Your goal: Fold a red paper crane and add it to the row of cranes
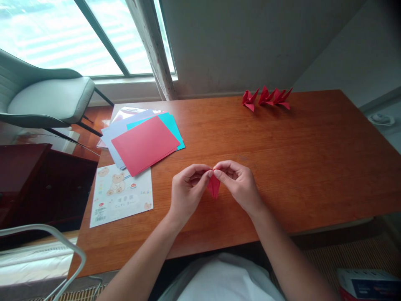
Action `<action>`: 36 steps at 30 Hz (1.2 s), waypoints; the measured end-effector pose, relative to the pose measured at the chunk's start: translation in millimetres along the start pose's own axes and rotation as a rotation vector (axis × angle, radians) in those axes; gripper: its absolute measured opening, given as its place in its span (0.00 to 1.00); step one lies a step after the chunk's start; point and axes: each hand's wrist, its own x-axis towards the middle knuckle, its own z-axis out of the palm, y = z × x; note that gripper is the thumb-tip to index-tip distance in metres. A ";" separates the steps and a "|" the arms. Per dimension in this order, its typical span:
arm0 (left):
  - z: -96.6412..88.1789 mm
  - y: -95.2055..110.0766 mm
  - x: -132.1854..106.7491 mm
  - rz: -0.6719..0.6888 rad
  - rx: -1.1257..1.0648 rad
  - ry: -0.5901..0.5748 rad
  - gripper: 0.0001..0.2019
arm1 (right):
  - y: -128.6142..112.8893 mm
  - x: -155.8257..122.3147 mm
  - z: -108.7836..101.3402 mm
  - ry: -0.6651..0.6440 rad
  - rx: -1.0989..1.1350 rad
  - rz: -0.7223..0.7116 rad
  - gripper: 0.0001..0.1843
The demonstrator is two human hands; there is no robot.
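Between my two hands hangs a folded red paper (214, 187), a narrow piece that tapers to a split point at the bottom. My left hand (190, 184) pinches its top edge between thumb and fingers. From the other side my right hand (237, 180) pinches the same top edge, the two thumbs almost meeting. The paper is held just over the wooden table, and the fingers partly hide its upper folds.
Three red origami cranes (266, 98) stand at the table's back edge. To the left lie red sheets (145, 144) over turquoise sheets (177, 131) and pale blue sheets (112, 144). A printed bear card (122, 196) lies nearer. A chair (50, 100) stands beyond the wooden table (313, 167).
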 end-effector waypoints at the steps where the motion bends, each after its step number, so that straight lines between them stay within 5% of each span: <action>1: -0.1 0.3 0.2 -0.005 -0.008 -0.002 0.07 | 0.1 0.0 -0.3 0.001 -0.009 -0.004 0.09; 10: -4.6 0.4 5.9 -0.225 -0.196 -0.072 0.14 | 0.6 0.1 -2.0 0.055 0.006 0.010 0.09; 36: -3.9 -7.5 0.7 0.043 0.123 -0.049 0.08 | -0.1 -1.8 -4.3 -0.019 -0.016 -0.004 0.07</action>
